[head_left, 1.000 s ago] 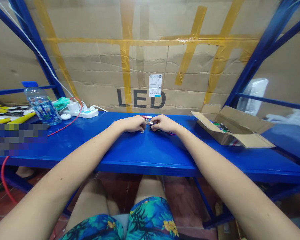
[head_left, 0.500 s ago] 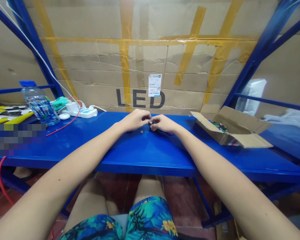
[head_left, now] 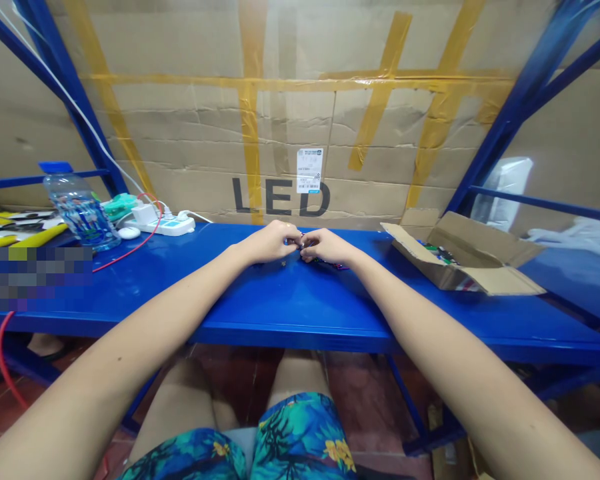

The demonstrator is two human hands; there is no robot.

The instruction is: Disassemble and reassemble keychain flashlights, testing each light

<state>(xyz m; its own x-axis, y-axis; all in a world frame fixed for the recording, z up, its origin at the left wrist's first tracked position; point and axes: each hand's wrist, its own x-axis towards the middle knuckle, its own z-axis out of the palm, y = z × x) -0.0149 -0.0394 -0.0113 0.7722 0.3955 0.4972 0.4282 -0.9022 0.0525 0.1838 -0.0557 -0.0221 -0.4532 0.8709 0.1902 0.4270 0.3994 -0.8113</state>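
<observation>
"Over the blue table (head_left: 300, 300), what is happening?"

"The right hand (head_left: 327, 247) is pinching a small shiny part (head_left: 301, 246) between its fingertips; the left hand (head_left: 273, 241) is hovering curled beside it, its grip too hidden to tell."

"And nearby?"

"A tiny piece (head_left: 283, 264) is lying on the near side; an open carton (head_left: 517, 280) is sitting rightward."

A wall of creased cardboard (head_left: 190, 153), crossed by strips of yellow tape (head_left: 251, 133) and printed with black letters (head_left: 271, 197) reading LED, rises behind a blue workbench (head_left: 300, 303) whose glossy top catches pale reflections, while blue metal posts (head_left: 507, 127) slant up on either side above a floor of dark red tiles (head_left: 363, 407), their joints partly visible in the shade below
</observation>
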